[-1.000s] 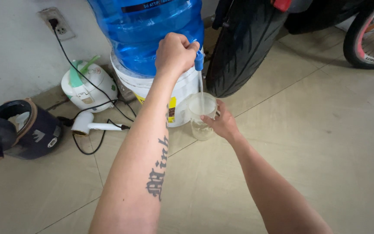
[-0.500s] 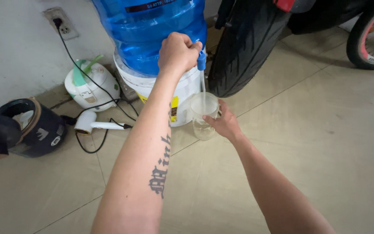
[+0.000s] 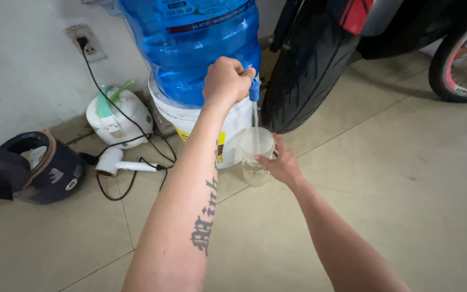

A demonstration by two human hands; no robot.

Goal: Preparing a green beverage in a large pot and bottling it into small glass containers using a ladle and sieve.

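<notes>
Clear glass (image 3: 256,157) upright under blue tap (image 3: 254,90), partly filled, water streaming in

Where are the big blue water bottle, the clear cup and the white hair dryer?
big blue water bottle (image 3: 190,51), head view, its front wall
clear cup (image 3: 256,157), head view, its side
white hair dryer (image 3: 112,161), head view, its body

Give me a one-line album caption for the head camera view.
Left hand presses the blue tap while right hand holds a clear cup under the water stream.
</notes>
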